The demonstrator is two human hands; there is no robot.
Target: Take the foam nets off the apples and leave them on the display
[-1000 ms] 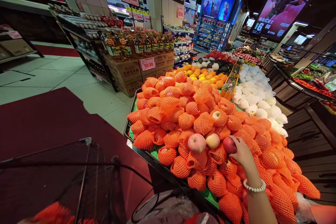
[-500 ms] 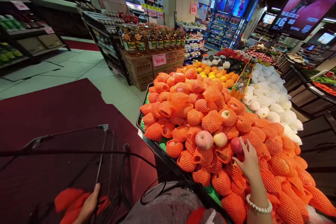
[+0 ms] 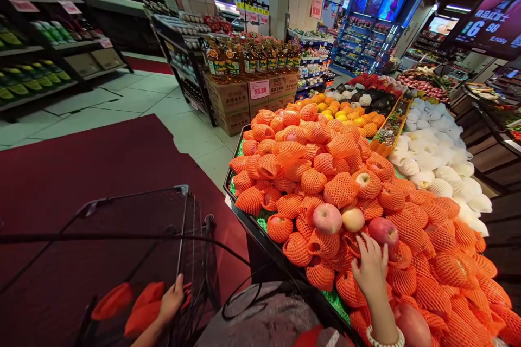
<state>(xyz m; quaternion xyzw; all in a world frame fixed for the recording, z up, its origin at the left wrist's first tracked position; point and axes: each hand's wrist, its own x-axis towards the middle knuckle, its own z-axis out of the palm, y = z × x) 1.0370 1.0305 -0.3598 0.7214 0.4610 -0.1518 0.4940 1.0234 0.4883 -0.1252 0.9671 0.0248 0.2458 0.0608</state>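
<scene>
**Two hands, one on the fruit heap and one inside the basket**

Hundreds of fruits in orange foam netting make up the heap (image 3: 345, 173), which takes the whole right half of the view and serves as landmark. It lies on a dark-rimmed tabletop (image 3: 244, 217) whose near-left edge runs slantwise from the far left corner of the heap down toward the person; green matting shows along that edge. Left of the heap the floor is open: a dark red carpet (image 3: 81, 168) beside the edge, pale tiles (image 3: 134, 100) beyond it, with free room as far as the shelves at the back. Behind the heap's far left corner stand stacked cartons (image 3: 234, 100) bearing bottles. Right of the heap lies a bank of white-netted fruit (image 3: 431, 157), touching it along its right flank.

Below and left of the heap, just clear of the tabletop edge, is a black wire basket (image 3: 134, 249), with orange netting (image 3: 134, 303) lying in it. The left hand (image 3: 171, 298) rests on that netting inside the basket, fingers loosely curled; whether it grips anything I cannot tell.

On the heap's near slope three bare apples sit in a row: a pink apple (image 3: 327, 218), a yellowish apple (image 3: 353, 218) touching it, and a red apple (image 3: 383, 231) just to the right. The right hand (image 3: 371, 268) lies flat on the netted fruit just below the red apple, fingers spread wide, holding nothing; its fingertips come close to that apple. A white bead bracelet (image 3: 380, 341) circles the wrist.
</scene>
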